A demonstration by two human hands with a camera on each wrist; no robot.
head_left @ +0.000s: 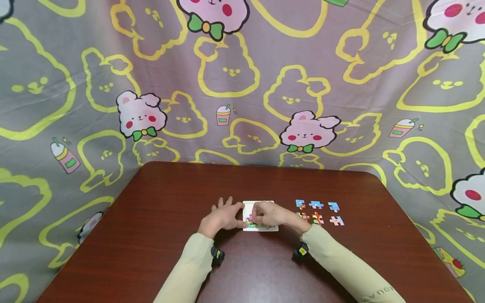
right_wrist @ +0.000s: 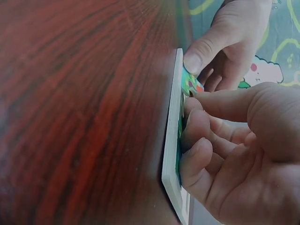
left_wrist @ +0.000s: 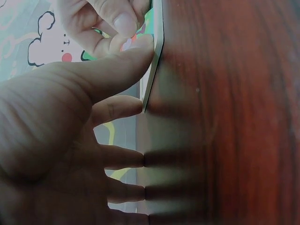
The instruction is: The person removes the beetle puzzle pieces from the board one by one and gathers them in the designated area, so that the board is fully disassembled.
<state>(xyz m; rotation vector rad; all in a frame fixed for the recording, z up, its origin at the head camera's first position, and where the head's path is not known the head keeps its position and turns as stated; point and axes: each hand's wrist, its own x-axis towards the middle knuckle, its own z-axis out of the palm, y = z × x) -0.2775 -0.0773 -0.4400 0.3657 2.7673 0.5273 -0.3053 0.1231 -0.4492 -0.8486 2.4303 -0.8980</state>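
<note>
A white puzzle board [head_left: 248, 207] lies flat on the table, with colourful pieces [head_left: 261, 229] along its near side. My left hand [head_left: 222, 216] is at the board's left end, fingers spread. In the left wrist view its thumb [left_wrist: 136, 51] rests on the board's edge and its other fingertips touch the table. Over the board is my right hand [head_left: 270, 213], fingers bent down. Between its thumb and fingers it pinches a jigsaw piece [right_wrist: 193, 84], colourful and slightly tilted, near the left thumb. The fingers hide most of that piece and part of the board.
To the right of the board lie several loose jigsaw pieces in two rows, among them a blue one [head_left: 316, 205] and a pink one [head_left: 337, 220]. My right forearm passes close to the nearer row. A patterned cloth [head_left: 242, 105] hangs behind the brown table [head_left: 182, 185].
</note>
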